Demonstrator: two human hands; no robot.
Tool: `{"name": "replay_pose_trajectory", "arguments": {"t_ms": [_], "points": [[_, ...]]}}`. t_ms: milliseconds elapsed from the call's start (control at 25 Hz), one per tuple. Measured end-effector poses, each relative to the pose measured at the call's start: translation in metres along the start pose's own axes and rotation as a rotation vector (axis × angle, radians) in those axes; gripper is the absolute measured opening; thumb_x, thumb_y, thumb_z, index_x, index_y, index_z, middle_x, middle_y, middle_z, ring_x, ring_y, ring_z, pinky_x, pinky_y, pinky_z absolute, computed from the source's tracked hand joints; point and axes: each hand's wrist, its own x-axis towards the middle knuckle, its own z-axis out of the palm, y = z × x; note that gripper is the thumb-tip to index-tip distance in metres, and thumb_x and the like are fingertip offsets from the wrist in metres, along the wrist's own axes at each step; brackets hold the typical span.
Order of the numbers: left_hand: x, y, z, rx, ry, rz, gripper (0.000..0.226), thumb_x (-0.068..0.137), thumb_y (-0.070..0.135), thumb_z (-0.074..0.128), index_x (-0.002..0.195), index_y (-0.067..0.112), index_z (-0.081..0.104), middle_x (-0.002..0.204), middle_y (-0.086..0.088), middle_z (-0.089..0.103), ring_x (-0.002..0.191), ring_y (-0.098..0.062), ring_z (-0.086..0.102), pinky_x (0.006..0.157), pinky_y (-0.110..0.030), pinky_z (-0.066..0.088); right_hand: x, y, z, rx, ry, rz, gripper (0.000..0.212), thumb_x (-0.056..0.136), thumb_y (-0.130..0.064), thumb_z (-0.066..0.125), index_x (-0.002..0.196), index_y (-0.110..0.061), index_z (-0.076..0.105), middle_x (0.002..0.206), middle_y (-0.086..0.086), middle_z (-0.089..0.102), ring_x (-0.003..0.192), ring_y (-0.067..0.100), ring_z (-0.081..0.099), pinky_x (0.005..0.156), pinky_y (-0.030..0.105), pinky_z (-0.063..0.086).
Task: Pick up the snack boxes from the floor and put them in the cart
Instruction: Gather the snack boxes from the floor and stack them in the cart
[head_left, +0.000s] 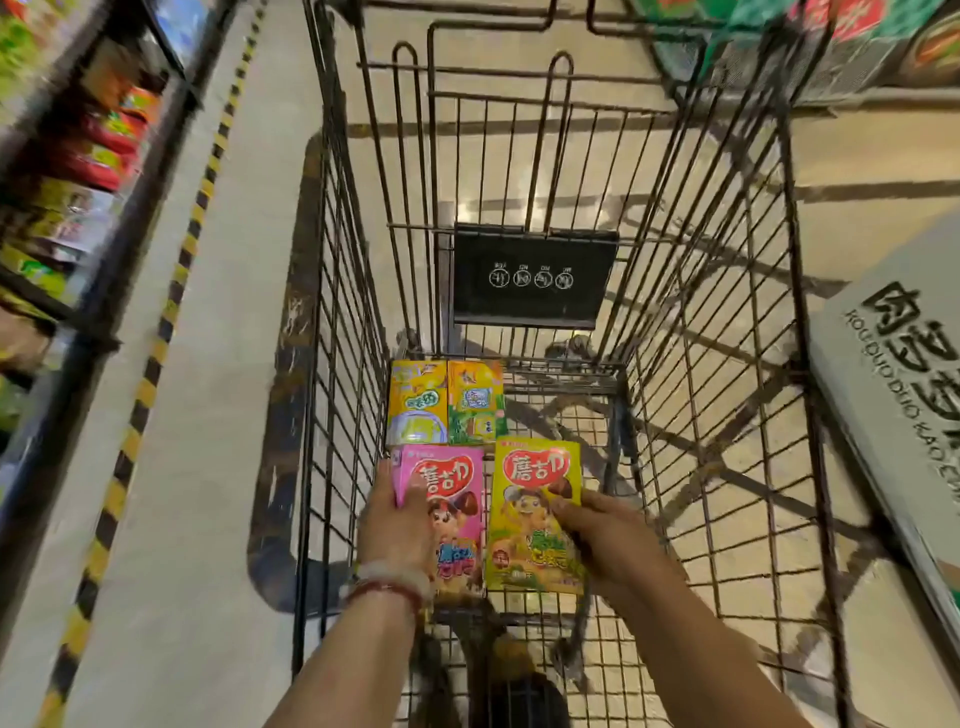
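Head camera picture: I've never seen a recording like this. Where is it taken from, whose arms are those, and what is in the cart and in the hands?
There is no robot here. A person wears a wide-angle camera on the head, so you look forward and down along their own two bare arms into a wire shopping cart in a shop aisle.

The left hand holds a pink snack box, and the right hand holds a yellow snack box. Both boxes are low in the cart, side by side. Beyond them two more boxes, a yellow-orange box and an orange-green box, already sit on the cart floor.

Shelves of goods run along the left, and a large grey carton lies at the right.
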Motion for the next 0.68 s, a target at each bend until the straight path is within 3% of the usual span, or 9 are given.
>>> {"name": "replay_pose_trajectory", "arguments": {"t_ms": [160, 240, 400, 520, 600, 680], "points": [[0.058, -0.036, 0.029, 0.209, 0.154, -0.015, 0.044, 0.095, 0.035, 0.045, 0.137, 0.023, 0.047, 0.128, -0.013, 0.058, 0.111, -0.035, 0.057, 0.093, -0.045, 0.047, 0.073, 0.027, 0.011, -0.095, 0.033, 0.028, 0.009, 0.090, -0.003, 0.061, 0.095, -0.003, 0.068, 0.078, 0.008, 0.074, 0.066, 0.018, 0.070, 0.055, 0.027, 0.055], [0.077, -0.055, 0.041, 0.214, 0.229, -0.008, 0.052, 0.092, 0.039, 0.050, 0.138, 0.017, 0.042, 0.126, -0.019, 0.058, 0.109, -0.038, 0.057, 0.091, -0.043, 0.047, 0.097, 0.042, 0.012, -0.160, 0.052, 0.009, 0.005, 0.090, -0.004, 0.062, 0.089, -0.005, 0.067, 0.075, 0.005, 0.072, 0.062, 0.014, 0.068, 0.052, 0.024, 0.053], [0.100, -0.087, 0.059, 0.322, 0.311, 0.007, 0.043, 0.092, 0.023, 0.056, 0.130, 0.004, 0.048, 0.118, -0.026, 0.060, 0.105, -0.040, 0.058, 0.084, -0.040, 0.042, 0.136, 0.080, 0.014, -0.306, 0.122, 0.018, 0.025, 0.082, -0.022, 0.073, 0.105, -0.013, 0.066, 0.106, 0.013, 0.069, 0.091, 0.028, 0.068, 0.081, 0.048, 0.056], [0.105, -0.101, 0.058, 0.415, 0.383, 0.215, 0.036, 0.089, 0.008, 0.058, 0.122, -0.007, 0.056, 0.119, -0.030, 0.058, 0.111, -0.040, 0.053, 0.093, -0.043, 0.040, 0.143, 0.090, 0.018, -0.385, 0.132, -0.018, 0.028, 0.080, -0.038, 0.072, 0.100, -0.021, 0.063, 0.102, 0.000, 0.067, 0.096, 0.025, 0.066, 0.085, 0.044, 0.054], [0.103, -0.114, 0.059, 0.554, 0.425, 0.411, 0.034, 0.085, 0.012, 0.051, 0.111, -0.007, 0.063, 0.115, -0.028, 0.061, 0.109, -0.035, 0.050, 0.096, -0.040, 0.038, 0.139, 0.093, 0.022, -0.700, 0.196, -0.158, 0.034, 0.085, -0.035, 0.067, 0.112, -0.015, 0.060, 0.105, -0.002, 0.061, 0.105, 0.024, 0.060, 0.086, 0.031, 0.046], [0.089, -0.125, 0.062, 0.758, 0.293, 0.470, 0.041, 0.082, 0.023, 0.041, 0.104, 0.004, 0.069, 0.111, -0.017, 0.067, 0.105, -0.033, 0.056, 0.094, -0.043, 0.046, 0.133, 0.098, 0.028, -1.136, 0.304, -0.471, 0.045, 0.086, -0.030, 0.063, 0.125, -0.010, 0.054, 0.119, 0.008, 0.058, 0.116, 0.029, 0.050, 0.093, 0.035, 0.039]]}}
